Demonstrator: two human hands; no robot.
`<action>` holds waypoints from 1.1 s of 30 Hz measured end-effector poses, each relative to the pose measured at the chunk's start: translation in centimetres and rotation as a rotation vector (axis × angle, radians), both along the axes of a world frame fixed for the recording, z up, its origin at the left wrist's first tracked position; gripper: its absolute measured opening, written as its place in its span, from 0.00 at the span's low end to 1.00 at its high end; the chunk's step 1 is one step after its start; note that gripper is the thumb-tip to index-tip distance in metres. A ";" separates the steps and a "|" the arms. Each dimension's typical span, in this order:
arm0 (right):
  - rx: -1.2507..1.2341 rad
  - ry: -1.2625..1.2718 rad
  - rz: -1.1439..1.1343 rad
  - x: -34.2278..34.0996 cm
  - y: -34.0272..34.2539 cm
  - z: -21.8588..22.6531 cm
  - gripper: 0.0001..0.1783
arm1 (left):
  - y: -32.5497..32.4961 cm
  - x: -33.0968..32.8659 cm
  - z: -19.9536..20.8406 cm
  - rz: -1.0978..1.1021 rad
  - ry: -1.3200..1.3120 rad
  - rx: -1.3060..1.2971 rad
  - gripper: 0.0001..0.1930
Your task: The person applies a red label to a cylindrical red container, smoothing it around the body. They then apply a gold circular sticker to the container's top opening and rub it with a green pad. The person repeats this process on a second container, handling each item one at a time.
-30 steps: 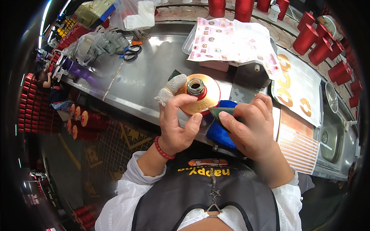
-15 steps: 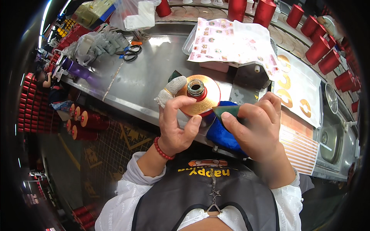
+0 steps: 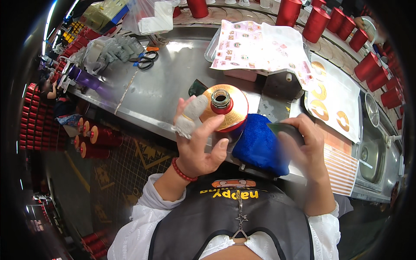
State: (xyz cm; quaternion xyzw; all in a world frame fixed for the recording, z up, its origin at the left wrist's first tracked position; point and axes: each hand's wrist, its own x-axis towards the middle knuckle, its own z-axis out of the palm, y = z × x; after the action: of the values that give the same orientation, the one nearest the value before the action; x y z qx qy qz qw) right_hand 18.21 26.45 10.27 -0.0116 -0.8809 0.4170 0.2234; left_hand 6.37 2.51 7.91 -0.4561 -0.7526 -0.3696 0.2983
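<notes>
A red bottle with a gold ring-shaped label point(image 3: 237, 113) round its shoulder stands upright before me, its threaded neck uncapped. My left hand point(image 3: 199, 147) is at its near left side, fingers apart, with the index fingertip on the label. One finger wears a whitish fabric cover point(image 3: 192, 116). My right hand point(image 3: 307, 147), partly blurred, pinches a dark green flat scraper point(image 3: 289, 131), apart from the bottle and above the right side of a blue cloth point(image 3: 255, 147). Another dark green piece point(image 3: 197, 88) sits just behind the bottle on the left.
Gold ring labels point(image 3: 320, 110) lie on a white sheet at right, near a metal sink point(image 3: 373, 160). Printed paper point(image 3: 242, 47) covers a tray behind. Red bottles point(image 3: 316, 25) stand on a curved conveyor point(image 3: 242, 15). Scissors point(image 3: 147, 60) and a purple bottle point(image 3: 84, 78) are left.
My right hand has moved right with the scraper, away from the bottle, uncovering more blue cloth. My left fingers have shifted slightly. Bottles on the conveyor have moved to the right.
</notes>
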 end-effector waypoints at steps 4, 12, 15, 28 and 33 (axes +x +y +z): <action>-0.391 -0.433 -0.079 2.5 3.1 -4.8 0.10 | -0.2 0.6 -0.5 0.007 0.030 -0.039 0.22; 0.082 0.179 0.120 -0.9 2.5 0.3 0.10 | 0.4 0.7 -0.2 -0.058 -0.083 0.098 0.16; 0.322 0.396 0.281 -4.4 0.6 3.7 0.13 | 0.1 1.4 -0.6 -0.072 0.161 -0.118 0.18; 0.397 0.435 0.491 -5.7 -1.6 1.8 0.13 | 0.4 -3.3 -2.9 -0.377 -0.706 0.189 0.58; 0.453 0.434 0.515 -5.2 -1.4 2.3 0.13 | 0.4 -3.6 -3.7 -0.351 -0.673 0.158 0.56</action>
State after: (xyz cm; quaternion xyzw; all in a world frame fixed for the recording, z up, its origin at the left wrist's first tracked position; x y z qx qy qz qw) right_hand 13.02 25.08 12.62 0.3474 -0.8570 0.2476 0.2893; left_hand 2.76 2.95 4.26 -0.4069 -0.6882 -0.6007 0.0012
